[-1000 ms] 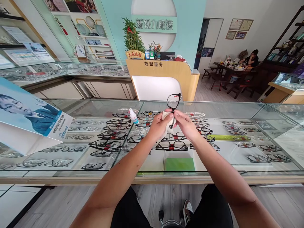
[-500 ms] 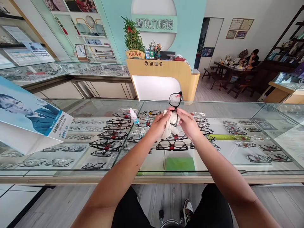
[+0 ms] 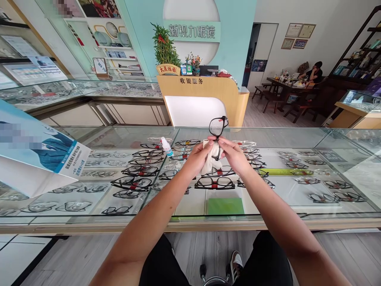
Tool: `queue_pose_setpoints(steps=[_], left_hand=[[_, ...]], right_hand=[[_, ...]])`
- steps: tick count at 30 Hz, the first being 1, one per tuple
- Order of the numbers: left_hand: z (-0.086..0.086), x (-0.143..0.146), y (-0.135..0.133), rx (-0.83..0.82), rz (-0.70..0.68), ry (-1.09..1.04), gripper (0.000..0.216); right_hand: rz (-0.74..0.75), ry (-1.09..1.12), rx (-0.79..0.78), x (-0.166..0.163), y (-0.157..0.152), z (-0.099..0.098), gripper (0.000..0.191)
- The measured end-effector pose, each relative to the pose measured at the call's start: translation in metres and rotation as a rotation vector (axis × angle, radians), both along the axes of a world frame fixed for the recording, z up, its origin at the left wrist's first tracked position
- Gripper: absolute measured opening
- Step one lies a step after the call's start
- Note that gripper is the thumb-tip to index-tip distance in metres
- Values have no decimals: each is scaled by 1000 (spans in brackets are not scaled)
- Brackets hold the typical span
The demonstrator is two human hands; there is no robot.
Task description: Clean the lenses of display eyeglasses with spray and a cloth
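Note:
Over the glass counter, my two hands meet at a pair of black-framed eyeglasses (image 3: 217, 126), held on end with one lens up. My left hand (image 3: 199, 155) is closed on a cream cloth (image 3: 210, 163), which is bunched around the lower lens and hangs below the fingers. Fingers of my right hand (image 3: 234, 153) pinch the eyeglasses near the bridge and lower lens. The exact fingertip contacts are partly hidden by the cloth. A small white spray bottle (image 3: 166, 147) with a blue-and-pink label stands on the counter to the left of my hands.
Rows of eyeglasses lie inside the glass display case (image 3: 178, 218) below my arms. A folded blue-and-white advertising sign (image 3: 44, 159) occupies its left side. Beyond stands a wooden cashier desk (image 3: 238, 103). A person (image 3: 316, 74) sits at a far table on the right.
The eyeglasses have turned and tilted slightly, with the upper lens a little further left. Both hands keep their hold. The bottle stays where it was.

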State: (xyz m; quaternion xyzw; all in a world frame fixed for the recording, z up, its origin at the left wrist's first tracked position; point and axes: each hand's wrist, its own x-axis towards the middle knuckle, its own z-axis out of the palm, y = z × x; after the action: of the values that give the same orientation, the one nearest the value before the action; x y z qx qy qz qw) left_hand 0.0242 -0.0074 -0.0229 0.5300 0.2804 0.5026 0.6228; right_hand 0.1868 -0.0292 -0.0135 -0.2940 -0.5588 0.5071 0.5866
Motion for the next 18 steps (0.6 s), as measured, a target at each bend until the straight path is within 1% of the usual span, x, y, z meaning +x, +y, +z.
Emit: queue_pose_setpoints(steps=[4, 9, 13, 18], left_hand=[[5, 1, -3, -13, -33, -21, 74], [10, 0, -7, -16, -67, -14, 75], [12, -1, -8, -22, -76, -5, 76], [9, -3, -7, -29, -78, 17, 81]], right_hand=[[4, -42, 45, 0, -2, 4, 44], [24, -81, 91, 3, -2, 1, 42], [33, -77, 82, 3, -1, -1, 43], [33, -4, 45, -1, -2, 2, 47]])
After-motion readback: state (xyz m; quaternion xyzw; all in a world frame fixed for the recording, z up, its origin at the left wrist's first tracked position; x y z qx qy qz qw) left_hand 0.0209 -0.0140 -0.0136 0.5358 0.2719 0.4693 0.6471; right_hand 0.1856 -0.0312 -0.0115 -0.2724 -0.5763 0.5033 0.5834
